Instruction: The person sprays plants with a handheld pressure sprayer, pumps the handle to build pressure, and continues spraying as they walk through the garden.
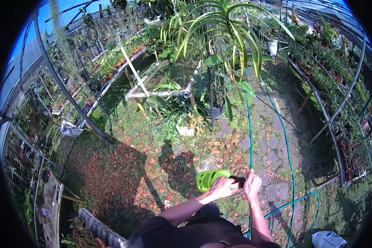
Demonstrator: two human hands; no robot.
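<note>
A lime-green bottle (211, 180) with dark print lies sideways in front of my body, its black neck piece (238, 180) pointing right. My left hand (223, 188) is closed around the bottle's neck end. Just beside it, my right hand (252, 184) is closed on a thin teal hose (251, 149), right against the black piece. From that grip the hose runs forward along the ground. Whether the hose joins the black piece is hidden by my fingers.
A second stretch of hose (286, 144) loops along the stone path. Ahead stands a low pipe-framed bench (157, 94) with plants, beneath a hanging long-leaved plant (231, 25). Plant benches line both sides. Broken red pieces (115, 165) cover the ground; a white sack (328, 239) lies lower right.
</note>
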